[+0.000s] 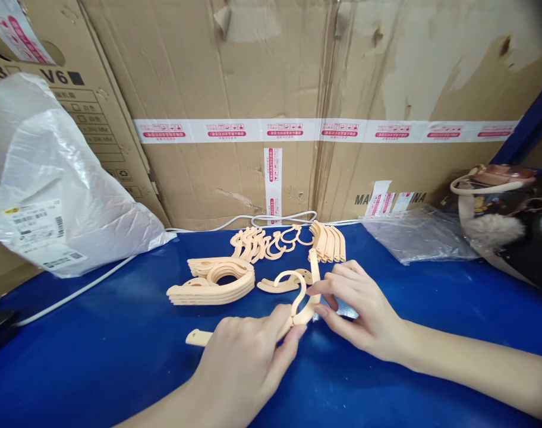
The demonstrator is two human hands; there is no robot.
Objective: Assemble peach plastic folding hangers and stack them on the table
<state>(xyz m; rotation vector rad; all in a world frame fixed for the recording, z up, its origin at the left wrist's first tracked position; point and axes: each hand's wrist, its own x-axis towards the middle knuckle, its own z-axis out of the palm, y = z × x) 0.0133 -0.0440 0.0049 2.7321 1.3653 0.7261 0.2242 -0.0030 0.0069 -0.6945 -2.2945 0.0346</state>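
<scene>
A beige folding clothes hanger [301,297] with a curved hook is held between both hands above the blue table [155,362]. My left hand [248,351] is closed round its centre and one arm, whose end sticks out to the left. With fingertips pinched, my right hand [360,309] grips the other arm, which points upward. Behind the hanger lie more beige pieces, partly hidden by it. Left of it is a stack of folded hangers [213,291]. Farther back are several loose hooks [275,244] and a row of hanger arms [330,242].
Large cardboard boxes [235,71] form a wall behind the table. A white plastic parcel [61,178] stands at the left, near a white cable [79,291]. To the right lie a clear plastic bag [418,238] and a dark bag with a fluffy pompom [494,232].
</scene>
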